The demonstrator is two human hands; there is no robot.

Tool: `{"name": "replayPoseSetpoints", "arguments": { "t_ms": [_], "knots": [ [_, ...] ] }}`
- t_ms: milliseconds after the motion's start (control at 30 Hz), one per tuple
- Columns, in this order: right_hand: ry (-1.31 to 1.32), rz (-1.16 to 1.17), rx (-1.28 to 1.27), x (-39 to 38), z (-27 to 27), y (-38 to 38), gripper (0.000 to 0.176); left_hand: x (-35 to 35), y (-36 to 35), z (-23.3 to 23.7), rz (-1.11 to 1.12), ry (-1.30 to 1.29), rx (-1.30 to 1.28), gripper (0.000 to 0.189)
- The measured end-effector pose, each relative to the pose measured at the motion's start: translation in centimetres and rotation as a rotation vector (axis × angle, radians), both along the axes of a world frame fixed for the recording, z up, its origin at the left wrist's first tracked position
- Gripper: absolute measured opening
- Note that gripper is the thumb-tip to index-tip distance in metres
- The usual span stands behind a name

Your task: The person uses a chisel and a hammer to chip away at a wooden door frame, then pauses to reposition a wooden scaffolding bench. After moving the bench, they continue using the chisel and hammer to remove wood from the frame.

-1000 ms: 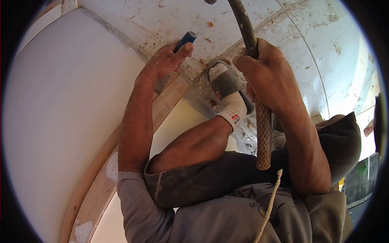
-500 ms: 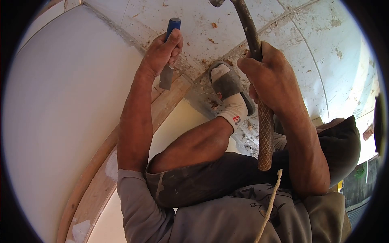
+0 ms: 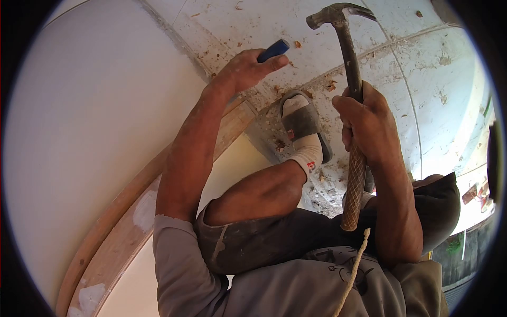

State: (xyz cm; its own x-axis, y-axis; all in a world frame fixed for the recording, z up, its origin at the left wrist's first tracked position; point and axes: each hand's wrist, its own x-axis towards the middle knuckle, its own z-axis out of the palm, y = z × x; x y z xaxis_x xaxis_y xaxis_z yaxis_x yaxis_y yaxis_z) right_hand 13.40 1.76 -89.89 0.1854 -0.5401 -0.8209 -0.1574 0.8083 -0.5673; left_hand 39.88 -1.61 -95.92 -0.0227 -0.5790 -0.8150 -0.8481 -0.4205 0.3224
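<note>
My left hand (image 3: 247, 70) is closed around a chisel by its blue handle (image 3: 274, 50), whose butt end points up and right. Behind my hand and forearm, the chisel's blade is mostly hidden. It is held near the upper end of a curved wooden frame (image 3: 232, 124). In my right hand (image 3: 367, 124) is a claw hammer (image 3: 348, 47), gripped around the middle of its shaft. The hammer's head is up, with the claw to the right, and its patterned grip (image 3: 354, 190) extends below my fist. The two tools are apart.
A smooth white panel (image 3: 105, 127) fills the left side, bordered by the wooden frame. My foot in a dark sandal (image 3: 301, 120) rests on the tiled floor (image 3: 311, 21), among dry leaves and debris. A cord (image 3: 354, 274) hangs over my shirt.
My left hand has moved right and slightly down, and the chisel has turned so its blade is now mostly hidden. The hammer has come lower, showing its whole head. The view has shifted slightly.
</note>
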Motion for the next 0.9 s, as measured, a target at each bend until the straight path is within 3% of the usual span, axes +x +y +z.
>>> {"name": "replayPoseSetpoints", "arguments": {
  "t_ms": [133,233,267,367,467,600,700,900],
  "knots": [
    [0.051,-0.006,-0.023,-0.4,1.4,0.5,0.023,-2.7,2.3,-0.6,-0.254,-0.045,-0.167,0.080],
    [0.062,-0.067,-0.051,-0.8,2.6,1.5,0.019,-4.5,3.5,-0.9,-0.248,-0.046,-0.160,0.072],
    [0.063,-0.093,-0.095,-0.9,2.5,2.4,0.017,-5.0,3.6,-0.5,-0.220,-0.075,-0.100,0.058],
    [0.060,-0.132,-0.150,-0.8,1.2,4.2,0.014,-5.3,3.7,0.2,-0.216,-0.116,-0.100,0.047],
    [-0.006,-0.115,0.004,-0.3,0.0,4.6,0.012,-4.9,4.2,0.2,-0.199,-0.152,-0.076,0.042],
    [-0.027,-0.167,0.135,1.6,-0.6,6.4,0.012,-5.0,6.0,-0.1,-0.184,-0.159,-0.097,0.042],
    [-0.034,-0.152,0.099,1.8,-1.0,7.0,0.013,-5.1,6.3,-0.3,-0.241,-0.109,-0.070,0.037],
    [-0.039,-0.143,0.098,2.1,-0.7,7.4,0.014,-4.2,5.3,-0.2,-0.138,-0.113,-0.185,0.044]
  ]
}}
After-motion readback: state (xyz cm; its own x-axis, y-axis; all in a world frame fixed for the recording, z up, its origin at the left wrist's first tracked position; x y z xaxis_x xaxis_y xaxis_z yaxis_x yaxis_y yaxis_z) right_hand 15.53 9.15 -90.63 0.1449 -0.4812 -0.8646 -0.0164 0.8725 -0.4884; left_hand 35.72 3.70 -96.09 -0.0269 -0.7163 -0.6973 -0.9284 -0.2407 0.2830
